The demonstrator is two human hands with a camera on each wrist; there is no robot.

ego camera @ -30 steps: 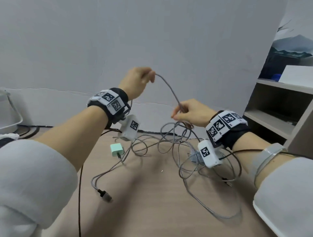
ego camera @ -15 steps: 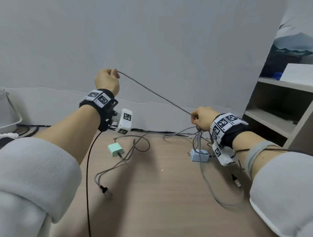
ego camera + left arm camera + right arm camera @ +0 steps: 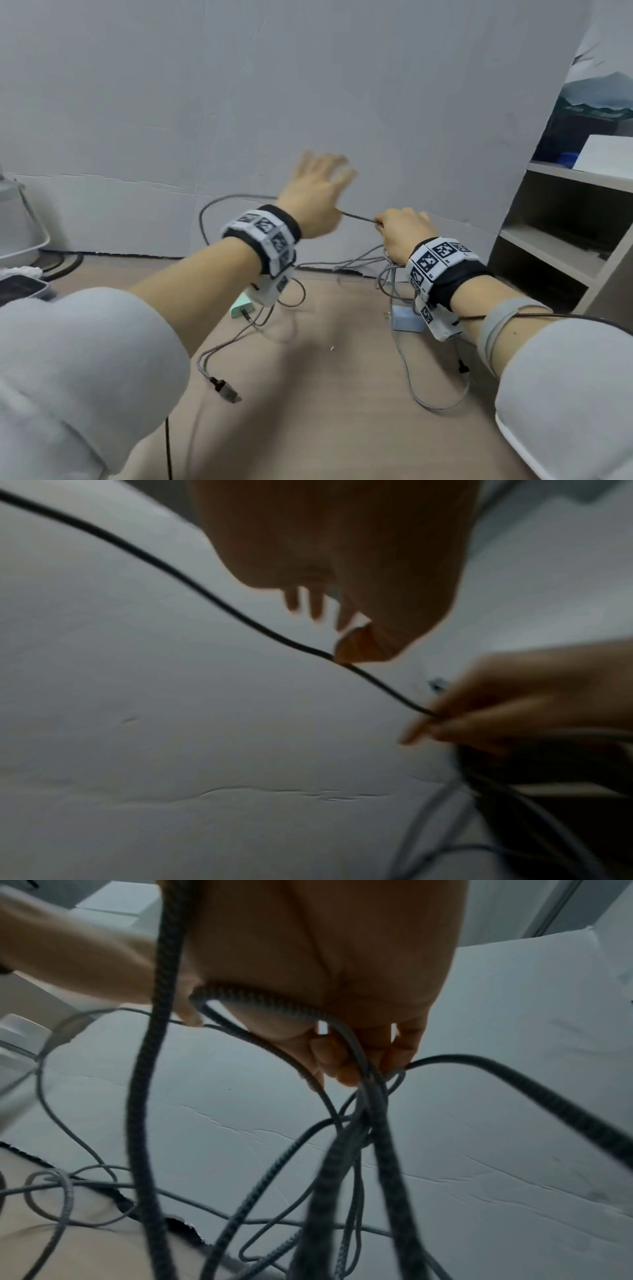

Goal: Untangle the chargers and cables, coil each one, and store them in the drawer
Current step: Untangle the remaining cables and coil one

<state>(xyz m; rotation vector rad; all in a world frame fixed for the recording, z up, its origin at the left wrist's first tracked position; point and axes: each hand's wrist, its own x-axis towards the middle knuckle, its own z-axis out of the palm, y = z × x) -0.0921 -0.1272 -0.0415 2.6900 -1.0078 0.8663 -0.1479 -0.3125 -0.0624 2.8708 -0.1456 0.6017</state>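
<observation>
Cable (image 3: pixel 358 216) | right hand (image 3: pixel 400 230) pinches | left hand (image 3: pixel 317 192) spread

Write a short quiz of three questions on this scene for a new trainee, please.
1. True or false: the left hand has its fingers curled tightly round the cable.
2. Which charger lies on the table closest to the right hand? A. red charger B. blue charger C. black charger
3. Short answer: where is the dark plug at this moment?

Key
1. False. Its fingers are spread and straight; only the thumb touches the cable.
2. B.
3. It lies on the table, in no hand. The right hand has its grip on the cable and on some loops.
</observation>
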